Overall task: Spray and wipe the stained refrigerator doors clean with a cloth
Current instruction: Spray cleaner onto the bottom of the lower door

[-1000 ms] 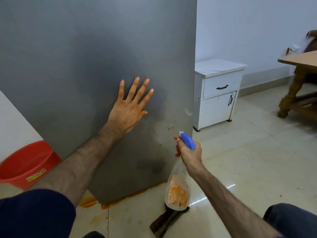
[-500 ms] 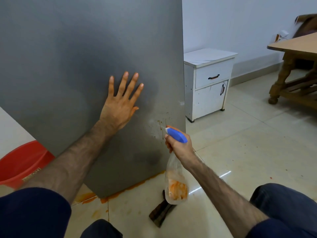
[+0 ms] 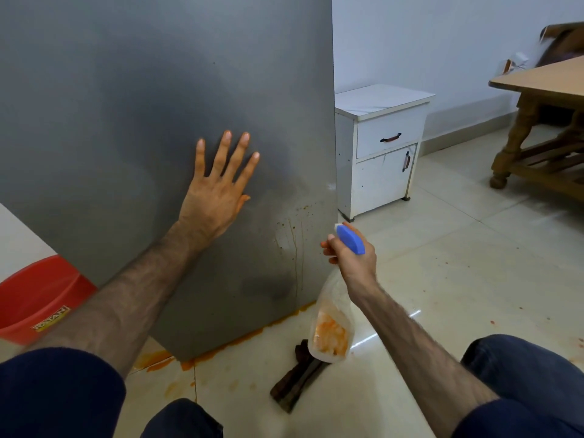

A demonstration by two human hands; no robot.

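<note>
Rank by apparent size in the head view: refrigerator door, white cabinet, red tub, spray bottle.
1. refrigerator door, by far the largest.
2. white cabinet.
3. red tub, partly hidden by the left arm and cut off by the frame, so its rank is unsure.
4. spray bottle, smallest, though nearest the camera.

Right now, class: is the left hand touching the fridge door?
Touching. The head view shows the left hand pressed flat, fingers spread, on the fridge door.

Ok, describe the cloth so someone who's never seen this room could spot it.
Start at the grey refrigerator door and drop to its lower right corner. On the tiled floor there, below the spray bottle, lies the cloth: a dark brown crumpled strip, unlike the orange spill beside it.
</note>
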